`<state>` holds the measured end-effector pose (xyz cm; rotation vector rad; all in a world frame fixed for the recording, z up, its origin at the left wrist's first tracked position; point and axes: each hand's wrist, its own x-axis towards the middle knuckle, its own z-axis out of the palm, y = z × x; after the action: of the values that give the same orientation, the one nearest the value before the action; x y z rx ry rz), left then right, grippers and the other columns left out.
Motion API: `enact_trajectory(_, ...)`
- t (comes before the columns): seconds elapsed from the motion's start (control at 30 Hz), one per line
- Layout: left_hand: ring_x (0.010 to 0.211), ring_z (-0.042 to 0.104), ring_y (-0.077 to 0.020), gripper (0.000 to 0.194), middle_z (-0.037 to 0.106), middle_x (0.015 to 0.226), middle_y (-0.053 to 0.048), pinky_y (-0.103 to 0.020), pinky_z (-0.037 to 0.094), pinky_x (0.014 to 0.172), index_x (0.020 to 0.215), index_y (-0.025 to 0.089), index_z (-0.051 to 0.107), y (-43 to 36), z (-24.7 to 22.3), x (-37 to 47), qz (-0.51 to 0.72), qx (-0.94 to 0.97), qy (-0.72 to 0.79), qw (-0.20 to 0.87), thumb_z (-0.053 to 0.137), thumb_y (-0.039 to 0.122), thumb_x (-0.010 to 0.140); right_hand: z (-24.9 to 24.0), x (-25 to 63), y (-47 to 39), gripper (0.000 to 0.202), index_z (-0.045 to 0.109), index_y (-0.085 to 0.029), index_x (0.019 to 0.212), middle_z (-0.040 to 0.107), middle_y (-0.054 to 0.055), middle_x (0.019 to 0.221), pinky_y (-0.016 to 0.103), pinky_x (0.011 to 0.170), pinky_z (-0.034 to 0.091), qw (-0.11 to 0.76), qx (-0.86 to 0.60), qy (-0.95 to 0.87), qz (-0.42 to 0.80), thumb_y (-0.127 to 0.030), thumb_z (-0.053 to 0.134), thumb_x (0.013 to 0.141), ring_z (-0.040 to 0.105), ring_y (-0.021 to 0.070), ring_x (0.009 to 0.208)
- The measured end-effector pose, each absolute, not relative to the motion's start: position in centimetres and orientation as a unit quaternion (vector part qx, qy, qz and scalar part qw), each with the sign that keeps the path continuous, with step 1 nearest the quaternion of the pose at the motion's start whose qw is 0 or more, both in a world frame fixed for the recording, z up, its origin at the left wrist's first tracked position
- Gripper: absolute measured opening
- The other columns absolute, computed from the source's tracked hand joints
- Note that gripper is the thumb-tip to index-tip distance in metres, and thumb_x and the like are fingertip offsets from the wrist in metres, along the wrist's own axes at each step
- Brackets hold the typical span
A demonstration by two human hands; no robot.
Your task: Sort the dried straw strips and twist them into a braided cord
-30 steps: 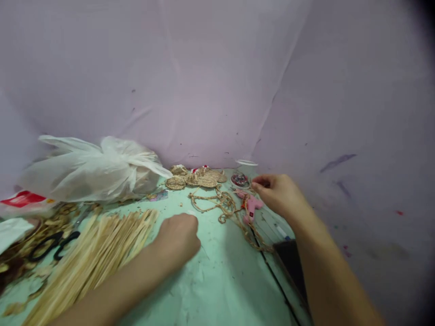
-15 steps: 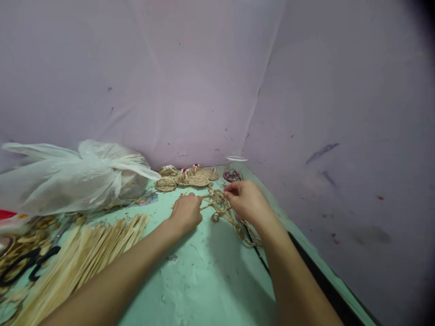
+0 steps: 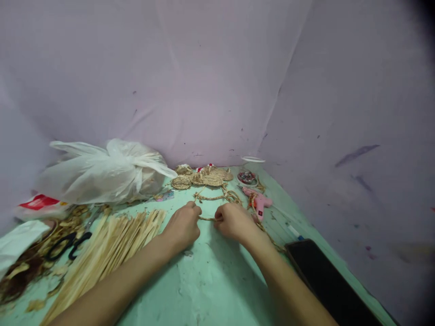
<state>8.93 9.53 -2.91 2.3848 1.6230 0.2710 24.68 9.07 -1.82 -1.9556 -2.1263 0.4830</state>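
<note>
A thin tan braided cord (image 3: 208, 219) runs between my two hands just above the green table. My left hand (image 3: 184, 225) is closed with its fingertips pinching one part of the cord. Opposite it, my right hand (image 3: 234, 221) is closed on the cord too, fingers curled inward. More of the same cord lies in loose loops (image 3: 232, 196) behind my hands and trails down past my right wrist. Woven straw pieces (image 3: 209, 176) with red and white bits lie at the back, by the wall.
A pink glue gun (image 3: 260, 201) and a clear container (image 3: 247, 177) stand at back right, with a black phone-like slab (image 3: 326, 280) nearer. On the left are pale flat fibre strips (image 3: 112, 249), black-handled scissors (image 3: 68, 246), dry scraps and a knotted white plastic bag (image 3: 108, 174).
My right hand has come down and nearer to my left, drawing a stretch of cord between them. The view has turned left, and the glue gun and black slab now show more.
</note>
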Motion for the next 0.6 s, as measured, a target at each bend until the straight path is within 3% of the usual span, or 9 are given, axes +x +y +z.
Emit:
enact_trajectory(0.1, 0.078, 0.057, -0.0168, 0.022, 0.059, 0.091, -0.009, -0.028, 0.042, 0.072, 0.087, 0.015, 0.059, 9.1, -2.6, 8.9, 0.203, 0.742, 0.613, 0.181, 0.043, 0.014, 0.072, -1.6, 23.9, 8.4, 0.016, 0.069, -0.02, 0.064, 0.067, 0.009, 0.067, 0.026, 0.053, 0.032, 0.117, -0.661, -0.725, 0.153, -0.015, 0.055, 0.06, 0.058, 0.0193, 0.066)
enact_trajectory(0.17, 0.06, 0.056, -0.0154, 0.017, 0.059, 0.071, -0.006, -0.029, 0.044, 0.06, 0.072, 0.014, 0.057, 8.8, -2.2, 9.2, 0.213, 0.651, 0.658, 0.311, 0.042, 0.023, 0.074, -1.1, 23.4, 7.9, 0.016, 0.069, -0.019, 0.063, 0.066, 0.008, 0.064, 0.025, 0.052, 0.032, 0.125, -0.65, -0.728, 0.176, -0.015, 0.054, 0.061, 0.057, 0.0181, 0.063)
enact_trajectory(0.23, 0.042, 0.05, -0.013, 0.029, 0.052, 0.051, -0.002, -0.027, 0.041, 0.045, 0.06, 0.014, 0.051, 8.4, -2.1, 9.5, 0.194, 0.53, 0.671, 0.481, 0.038, 0.033, 0.078, -0.7, 22.9, 7.4, 0.016, 0.069, -0.019, 0.064, 0.065, 0.006, 0.061, 0.024, 0.05, 0.032, 0.135, -0.627, -0.731, 0.232, -0.018, 0.053, 0.062, 0.056, 0.0163, 0.059)
enact_trajectory(0.3, 0.034, 0.045, -0.012, 0.035, 0.045, 0.04, 0.0, -0.023, 0.034, 0.035, 0.054, 0.015, 0.047, 8.1, -2.3, 9.7, 0.196, 0.436, 0.656, 0.584, 0.037, 0.039, 0.078, -0.6, 22.4, 7.0, 0.017, 0.068, -0.018, 0.063, 0.063, 0.004, 0.058, 0.022, 0.048, 0.033, 0.149, -0.592, -0.727, 0.315, -0.021, 0.051, 0.064, 0.053, 0.0137, 0.054)
enact_trajectory(0.47, 0.029, 0.041, -0.0098, 0.018, 0.043, 0.032, -0.001, -0.019, 0.028, 0.03, 0.046, 0.012, 0.048, 8.0, -3.3, 9.3, 0.237, 0.375, 0.637, 0.63, 0.047, 0.013, 0.064, -0.8, 21.9, 6.4, 0.021, 0.064, -0.016, 0.073, 0.063, 0.001, 0.068, 0.019, 0.041, 0.035, 0.173, -0.459, -0.66, 0.568, -0.02, 0.044, 0.07, 0.047, 0.0067, 0.041)
enact_trajectory(0.6, 0.031, 0.044, -0.0097, 0.012, 0.049, 0.038, -0.003, -0.019, 0.034, 0.032, 0.051, 0.01, 0.05, 8.3, -3.3, 8.7, 0.217, 0.324, 0.625, 0.676, 0.047, 0.009, 0.062, 0.4, 23.0, 6.6, 0.025, 0.06, -0.018, 0.093, 0.063, 0.002, 0.074, 0.019, 0.038, 0.038, 0.156, -0.467, -0.623, 0.608, -0.02, 0.046, 0.073, 0.052, 0.0076, 0.04)
